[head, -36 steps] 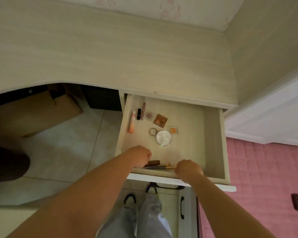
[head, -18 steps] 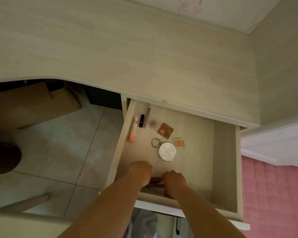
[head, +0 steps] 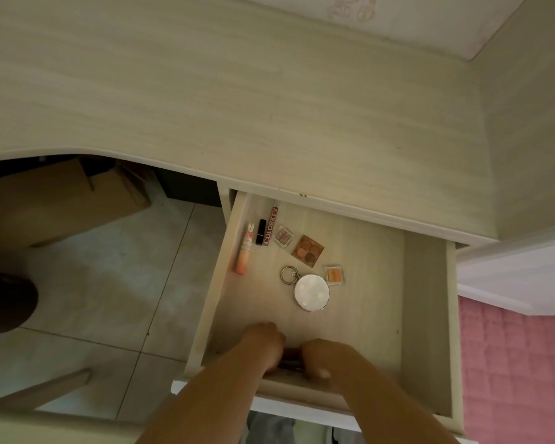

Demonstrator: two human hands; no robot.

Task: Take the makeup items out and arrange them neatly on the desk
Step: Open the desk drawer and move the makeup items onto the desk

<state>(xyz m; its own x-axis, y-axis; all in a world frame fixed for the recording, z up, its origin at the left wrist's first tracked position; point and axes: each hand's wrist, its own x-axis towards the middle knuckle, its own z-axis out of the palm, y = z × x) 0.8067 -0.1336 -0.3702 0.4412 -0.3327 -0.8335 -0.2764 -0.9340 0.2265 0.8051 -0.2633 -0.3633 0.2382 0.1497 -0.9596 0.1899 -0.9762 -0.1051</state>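
Note:
The desk's drawer stands pulled out below the pale wooden desk top. Both my hands are at the drawer's front edge. My left hand and my right hand curl from either side around a bundle of dark slim makeup pencils, mostly hidden. Farther back lie an orange bunny-topped tube, a black lipstick, a red lip gloss, a small clear eyeshadow, a brown four-pan palette, an orange blush pan and a round white compact mirror with a key ring.
A cardboard box sits under the desk on the tiled floor. A dark round object is at the far left. A pink quilt and white bed frame lie right of the drawer. A side panel bounds the desk's right end.
My hands have drawn together over the pencils at the drawer's front, the right hand sliding left to meet the left. The view has tilted toward the drawer. The other items have not moved.

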